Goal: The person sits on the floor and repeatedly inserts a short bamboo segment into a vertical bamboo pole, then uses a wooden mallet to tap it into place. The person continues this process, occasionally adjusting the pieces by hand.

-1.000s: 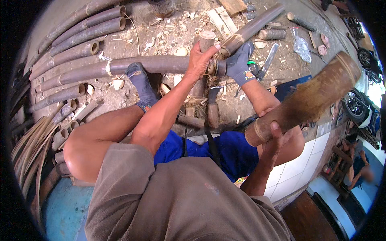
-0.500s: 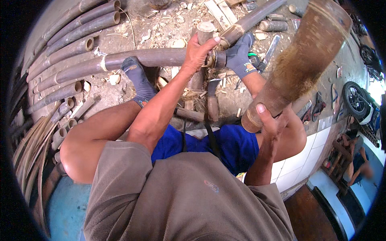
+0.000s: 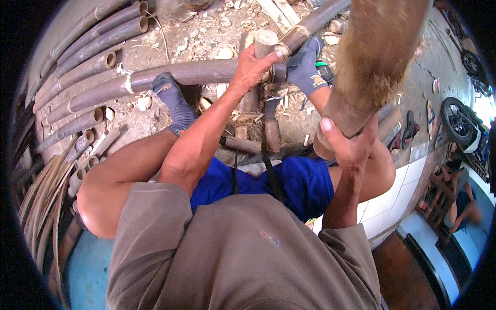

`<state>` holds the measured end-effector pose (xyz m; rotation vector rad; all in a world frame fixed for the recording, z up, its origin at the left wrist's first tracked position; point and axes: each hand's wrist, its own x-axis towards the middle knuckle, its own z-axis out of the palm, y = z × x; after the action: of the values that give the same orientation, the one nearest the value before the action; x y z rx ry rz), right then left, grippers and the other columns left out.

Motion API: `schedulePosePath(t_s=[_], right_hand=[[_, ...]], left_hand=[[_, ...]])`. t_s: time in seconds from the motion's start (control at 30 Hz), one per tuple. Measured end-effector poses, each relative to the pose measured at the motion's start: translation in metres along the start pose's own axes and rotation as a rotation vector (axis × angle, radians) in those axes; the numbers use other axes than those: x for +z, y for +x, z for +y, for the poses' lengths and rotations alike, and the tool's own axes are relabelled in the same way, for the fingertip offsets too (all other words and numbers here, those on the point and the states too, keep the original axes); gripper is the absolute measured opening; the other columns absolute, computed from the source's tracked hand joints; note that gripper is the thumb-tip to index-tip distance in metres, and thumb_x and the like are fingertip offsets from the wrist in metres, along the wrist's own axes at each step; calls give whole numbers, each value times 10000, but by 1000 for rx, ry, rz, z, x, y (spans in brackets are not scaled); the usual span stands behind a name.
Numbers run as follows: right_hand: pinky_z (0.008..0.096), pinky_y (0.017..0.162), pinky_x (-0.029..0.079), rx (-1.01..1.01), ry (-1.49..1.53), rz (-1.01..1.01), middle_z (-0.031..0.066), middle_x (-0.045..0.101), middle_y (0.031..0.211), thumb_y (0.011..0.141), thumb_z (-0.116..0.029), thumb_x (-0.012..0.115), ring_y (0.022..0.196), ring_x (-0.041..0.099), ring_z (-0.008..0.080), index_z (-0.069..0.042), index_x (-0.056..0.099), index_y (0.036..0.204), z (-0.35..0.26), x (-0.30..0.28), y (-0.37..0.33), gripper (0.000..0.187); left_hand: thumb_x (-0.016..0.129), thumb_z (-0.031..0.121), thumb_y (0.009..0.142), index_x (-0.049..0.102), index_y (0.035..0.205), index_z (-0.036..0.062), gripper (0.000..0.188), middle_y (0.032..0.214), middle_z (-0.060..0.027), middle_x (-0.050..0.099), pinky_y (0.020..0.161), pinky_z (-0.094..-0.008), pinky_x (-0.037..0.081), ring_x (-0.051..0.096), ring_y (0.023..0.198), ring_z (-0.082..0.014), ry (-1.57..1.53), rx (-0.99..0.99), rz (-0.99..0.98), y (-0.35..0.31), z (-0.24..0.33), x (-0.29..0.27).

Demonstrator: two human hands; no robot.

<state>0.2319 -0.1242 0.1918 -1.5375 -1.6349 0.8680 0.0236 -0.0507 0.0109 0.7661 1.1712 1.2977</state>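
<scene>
My left hand [image 3: 251, 66] is closed around a short pale bamboo stub [image 3: 264, 40] held upright against a long dark bamboo pole [image 3: 191, 72] lying across the ground. My right hand [image 3: 347, 147] grips the lower end of a thick, fibrous bamboo club [image 3: 374, 62], raised steeply above the stub. My two feet in grey-blue socks [image 3: 170, 101] [image 3: 305, 64] press on the pole either side of the stub. A second pole [image 3: 315, 23] runs off to the upper right.
Long bamboo poles [image 3: 77, 67] are stacked at the left, with short cut tubes [image 3: 85, 165] and thin strips [image 3: 39, 201] below them. Chips litter the dirt [image 3: 217, 26]. At the right are a white tiled ledge [image 3: 392, 201], sandals [image 3: 411, 126], a motorbike wheel [image 3: 457, 121] and a seated person [image 3: 460, 206].
My right hand has swung the club from a low tilt toward the right up to a steep, near-upright position closer to the camera. My left hand stays on the stub.
</scene>
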Motion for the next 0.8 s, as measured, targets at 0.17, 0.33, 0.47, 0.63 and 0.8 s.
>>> schedulePosePath(t_s=[0.17,0.33,0.47,0.63,0.8], right_hand=[[458,979,560,5,-681,-280,243,735,1204,754,-269,873,1097,744,361,-121,514,1485,5,17,32,827],[477,971,555,-47,-329,-118,271,716,1208,762,-284,840,1116,716,420,-71,507,1474,-15,14,24,814],[465,957,555,61,-593,-298,256,723,1210,736,-219,865,1136,722,370,-48,515,1456,7,20,13,819],[541,929,554,-43,-194,-44,288,704,1192,755,-408,840,1096,690,484,-78,493,1443,5,24,-11,838],[507,938,553,172,-391,-274,281,710,1190,750,-341,868,1108,684,486,-58,521,1405,20,22,-17,794]], left_hand=[[853,282,894,705,1231,24,449,1102,-32,748,882,-307,541,668,966,-114,192,27,-94,-4,-6,1],[883,237,862,691,1293,26,517,1181,-43,754,961,-332,544,675,1051,-131,199,29,-121,-14,-13,0],[888,216,850,686,1290,18,523,1172,-28,754,974,-322,533,665,1043,-125,105,36,-216,-18,-24,-2],[872,187,856,686,1297,18,508,1195,-12,752,975,-317,525,667,1059,-124,200,54,-215,-16,-31,-8],[855,247,885,694,1259,14,469,1150,-26,758,938,-321,540,672,1024,-120,162,26,-178,-11,-16,-9]])
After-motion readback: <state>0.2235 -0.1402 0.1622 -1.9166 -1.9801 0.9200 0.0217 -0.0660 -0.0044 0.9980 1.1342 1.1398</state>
